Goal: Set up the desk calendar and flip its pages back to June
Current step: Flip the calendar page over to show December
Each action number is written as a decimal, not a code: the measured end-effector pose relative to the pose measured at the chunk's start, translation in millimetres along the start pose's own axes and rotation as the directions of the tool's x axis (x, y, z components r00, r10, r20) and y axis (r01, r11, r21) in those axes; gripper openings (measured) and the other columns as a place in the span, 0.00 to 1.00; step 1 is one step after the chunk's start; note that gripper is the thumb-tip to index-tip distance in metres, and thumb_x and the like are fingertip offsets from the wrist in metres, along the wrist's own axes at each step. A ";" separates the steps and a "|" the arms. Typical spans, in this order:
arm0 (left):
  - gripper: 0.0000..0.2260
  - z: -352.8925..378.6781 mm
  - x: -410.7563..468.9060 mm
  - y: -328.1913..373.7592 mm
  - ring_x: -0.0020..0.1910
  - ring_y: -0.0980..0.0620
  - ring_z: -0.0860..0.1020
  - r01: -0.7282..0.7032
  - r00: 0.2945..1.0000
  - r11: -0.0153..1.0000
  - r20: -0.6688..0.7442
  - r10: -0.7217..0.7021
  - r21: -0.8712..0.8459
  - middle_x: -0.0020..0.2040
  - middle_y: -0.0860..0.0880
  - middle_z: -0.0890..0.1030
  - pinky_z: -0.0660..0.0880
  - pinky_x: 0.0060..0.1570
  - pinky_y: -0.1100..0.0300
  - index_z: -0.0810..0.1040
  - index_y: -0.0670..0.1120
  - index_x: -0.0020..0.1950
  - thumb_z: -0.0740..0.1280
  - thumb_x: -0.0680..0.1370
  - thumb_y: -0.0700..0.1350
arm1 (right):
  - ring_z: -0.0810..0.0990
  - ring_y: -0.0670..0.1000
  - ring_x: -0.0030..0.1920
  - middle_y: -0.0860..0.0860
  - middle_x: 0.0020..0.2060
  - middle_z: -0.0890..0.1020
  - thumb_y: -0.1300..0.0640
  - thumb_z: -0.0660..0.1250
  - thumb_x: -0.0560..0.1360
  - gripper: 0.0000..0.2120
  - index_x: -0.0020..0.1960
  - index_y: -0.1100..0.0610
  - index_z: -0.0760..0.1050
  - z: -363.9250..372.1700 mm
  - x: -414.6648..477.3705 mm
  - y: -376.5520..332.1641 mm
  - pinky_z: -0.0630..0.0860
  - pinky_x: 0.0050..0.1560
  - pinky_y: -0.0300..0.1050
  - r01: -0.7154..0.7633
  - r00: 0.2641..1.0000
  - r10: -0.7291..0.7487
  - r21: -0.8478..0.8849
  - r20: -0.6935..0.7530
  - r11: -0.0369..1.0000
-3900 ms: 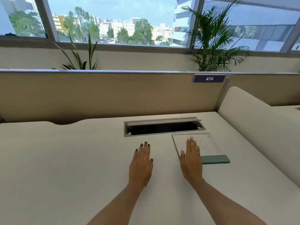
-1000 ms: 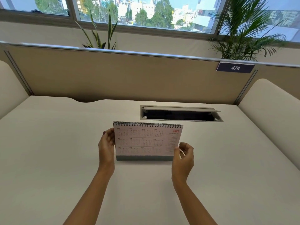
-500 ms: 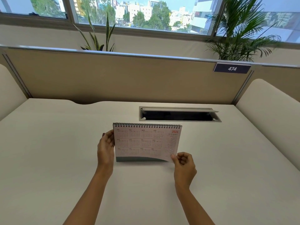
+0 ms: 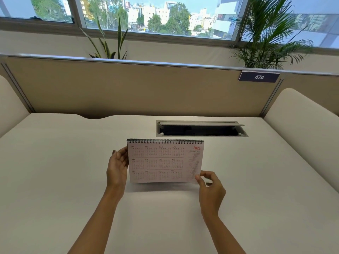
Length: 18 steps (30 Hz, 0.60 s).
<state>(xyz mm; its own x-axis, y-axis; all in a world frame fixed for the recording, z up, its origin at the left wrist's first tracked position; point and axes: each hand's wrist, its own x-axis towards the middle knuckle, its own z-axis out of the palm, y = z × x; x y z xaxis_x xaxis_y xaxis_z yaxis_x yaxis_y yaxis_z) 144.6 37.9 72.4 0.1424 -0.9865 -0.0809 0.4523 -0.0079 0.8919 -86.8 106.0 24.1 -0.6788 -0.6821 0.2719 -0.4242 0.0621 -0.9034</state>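
Calendar [image 4: 161, 162] front page now lifted off its base, right hand [image 4: 211, 187] pinching its corner, left hand [image 4: 117, 165] gripping the edge

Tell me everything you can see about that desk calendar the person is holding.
The desk calendar stands upright near the middle of the white desk, with dark spiral binding along its top edge. The pale paper page facing us shows all twelve months in a grid, with 2026 in red at top right. The left hand steadies its left edge; the right hand pinches the page's lower right corner, which curls slightly.
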 end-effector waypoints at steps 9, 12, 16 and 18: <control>0.21 -4.6 -0.4 0.4 0.56 0.49 0.78 0.024 0.999 1.000 0.021 -0.025 0.013 0.57 0.46 0.79 0.72 0.58 0.56 0.71 0.42 0.65 0.47 0.82 0.52 | 0.83 0.52 0.47 0.52 0.44 0.84 0.51 0.52 0.82 0.17 0.47 0.55 0.78 -30.1 -6.0 -17.2 0.78 0.46 0.38 -0.254 0.869 0.117 0.230 0.481 0.940; 0.21 -6.3 -0.3 -1.8 0.55 0.47 0.78 0.053 0.998 0.999 0.020 -0.053 0.005 0.56 0.45 0.80 0.73 0.57 0.54 0.73 0.44 0.62 0.48 0.82 0.54 | 0.82 0.54 0.55 0.54 0.53 0.84 0.47 0.49 0.82 0.21 0.59 0.52 0.79 -42.3 3.0 -33.6 0.78 0.54 0.51 -0.654 0.641 0.232 0.362 0.732 0.664; 0.23 -11.2 1.7 -0.2 0.49 0.46 0.79 0.109 0.993 0.994 0.035 -0.109 -0.016 0.51 0.44 0.81 0.74 0.49 0.51 0.77 0.45 0.56 0.48 0.81 0.57 | 0.84 0.56 0.47 0.57 0.46 0.85 0.63 0.59 0.77 0.14 0.49 0.56 0.84 -49.9 10.5 -56.0 0.81 0.43 0.46 -0.691 0.634 0.124 0.487 0.763 0.534; 0.24 -13.3 2.6 -2.8 0.41 0.48 0.82 0.105 0.994 0.994 0.044 -0.105 -0.012 0.43 0.47 0.83 0.76 0.39 0.56 0.80 0.46 0.50 0.47 0.81 0.57 | 0.83 0.56 0.44 0.56 0.41 0.85 0.69 0.63 0.73 0.14 0.40 0.56 0.85 -47.5 14.8 -64.2 0.81 0.43 0.45 -0.604 0.708 0.089 0.534 0.701 0.592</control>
<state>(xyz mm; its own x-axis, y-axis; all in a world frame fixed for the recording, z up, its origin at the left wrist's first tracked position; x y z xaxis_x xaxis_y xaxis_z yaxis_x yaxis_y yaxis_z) 155.5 37.6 63.8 0.0555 -0.9865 -0.1543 0.4754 -0.1098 0.8729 -98.0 126.5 101.9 -0.0986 -0.9878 -0.1204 0.4790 0.0590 -0.8759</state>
